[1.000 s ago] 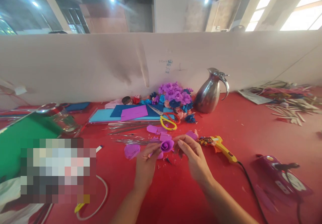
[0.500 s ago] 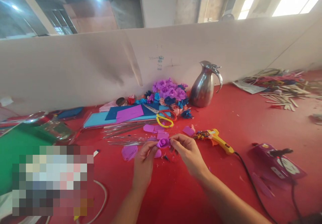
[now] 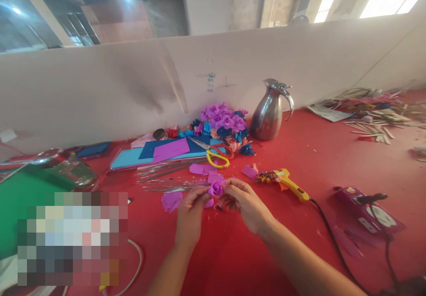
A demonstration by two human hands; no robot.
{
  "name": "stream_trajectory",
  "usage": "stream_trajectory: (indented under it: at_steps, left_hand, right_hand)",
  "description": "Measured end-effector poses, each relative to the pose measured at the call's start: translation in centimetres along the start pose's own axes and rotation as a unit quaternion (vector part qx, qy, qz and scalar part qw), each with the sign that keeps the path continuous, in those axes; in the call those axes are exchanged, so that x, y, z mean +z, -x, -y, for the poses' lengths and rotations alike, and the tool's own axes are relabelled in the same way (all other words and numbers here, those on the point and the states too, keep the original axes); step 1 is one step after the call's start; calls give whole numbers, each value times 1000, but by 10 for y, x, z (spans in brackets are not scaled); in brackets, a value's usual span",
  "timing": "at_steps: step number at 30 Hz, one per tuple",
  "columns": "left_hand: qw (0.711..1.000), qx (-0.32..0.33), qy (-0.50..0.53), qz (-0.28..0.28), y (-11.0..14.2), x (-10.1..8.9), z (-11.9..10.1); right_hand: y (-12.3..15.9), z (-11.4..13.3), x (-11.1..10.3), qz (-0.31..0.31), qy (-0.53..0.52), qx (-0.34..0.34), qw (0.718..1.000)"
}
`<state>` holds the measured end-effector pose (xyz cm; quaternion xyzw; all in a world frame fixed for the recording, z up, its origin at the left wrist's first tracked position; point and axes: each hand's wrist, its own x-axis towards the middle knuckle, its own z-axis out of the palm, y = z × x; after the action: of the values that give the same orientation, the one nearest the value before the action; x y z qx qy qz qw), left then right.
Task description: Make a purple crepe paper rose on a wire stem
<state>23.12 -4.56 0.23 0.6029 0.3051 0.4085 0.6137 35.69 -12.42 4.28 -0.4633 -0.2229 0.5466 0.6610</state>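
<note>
A small purple paper rose (image 3: 216, 189) is held between my two hands above the red table. My left hand (image 3: 192, 205) pinches its left side with thumb and fingertips. On the other side, my right hand (image 3: 244, 198) has its thumb and forefinger closed on the rose's outer petal. Loose purple petals (image 3: 171, 201) lie just left of my left hand, and several cut purple pieces (image 3: 197, 169) are scattered behind the rose. The underside of the rose is hidden by my fingers.
Scissors (image 3: 218, 157) rest on coloured sheets (image 3: 131, 157) behind thin wires (image 3: 166, 184). Finished paper flowers (image 3: 222, 116) are heaped beside a metal jug (image 3: 269, 114). To the right are a yellow glue gun (image 3: 291, 186), its black cord and a purple power strip (image 3: 369, 211). A green sheet (image 3: 23, 194) lies left.
My right fingers have come in to the rose and now press its outer petal closer around the centre. The whole view has shifted and tilted slightly; the table things stay put.
</note>
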Motion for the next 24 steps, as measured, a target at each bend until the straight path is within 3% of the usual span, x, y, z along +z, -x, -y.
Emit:
stream_trajectory:
  at_steps: [6,10,13,18,24]
  left_hand:
    - [975,152,-160,-7,0,-10,-5]
    - [932,263,-251,-3,1,-15,-14]
    - [915,298,-271,-12,2,-18,-18]
    - [928,275,-251,-17,1,-17,-22]
    - [995,60,-66,-33,-3,-12,-13]
  right_hand:
    - [-1,3,-2,-55,56,-31,996]
    - [-3,4,-4,-32,30,-6,999]
    - [-4,3,-6,-12,4,32,999]
    - [-7,0,-8,12,3,26,1000]
    - [-7,-4,-9,66,-26,34,997]
